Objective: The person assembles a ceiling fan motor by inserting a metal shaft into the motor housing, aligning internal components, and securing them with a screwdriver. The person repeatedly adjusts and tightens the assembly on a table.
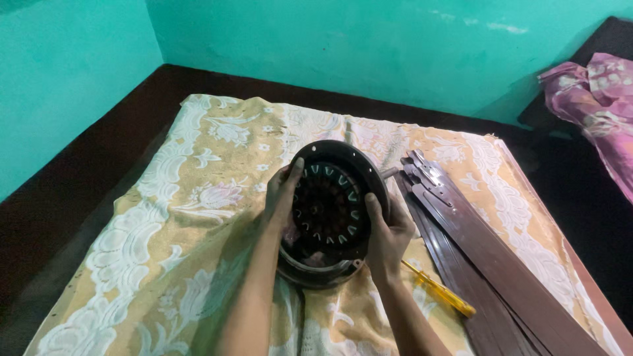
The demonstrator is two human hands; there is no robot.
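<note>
A round dark ceiling fan motor (330, 204) is tilted up on its edge in the middle of a yellow and white flowered cloth (198, 217). Its open face shows a ring of coil windings. A second dark round cover (316, 269) lies under it. My left hand (282, 191) grips the motor's left rim, thumb on the face. My right hand (386, 234) grips its right rim from below. A short metal shaft (389, 173) sticks out to the right.
Several long brown fan blades (481, 257) with metal brackets lie stacked on the right of the cloth. A yellow-handled screwdriver (438, 289) lies beside my right wrist. Turquoise walls stand behind. A pink patterned fabric (593, 99) lies at the far right.
</note>
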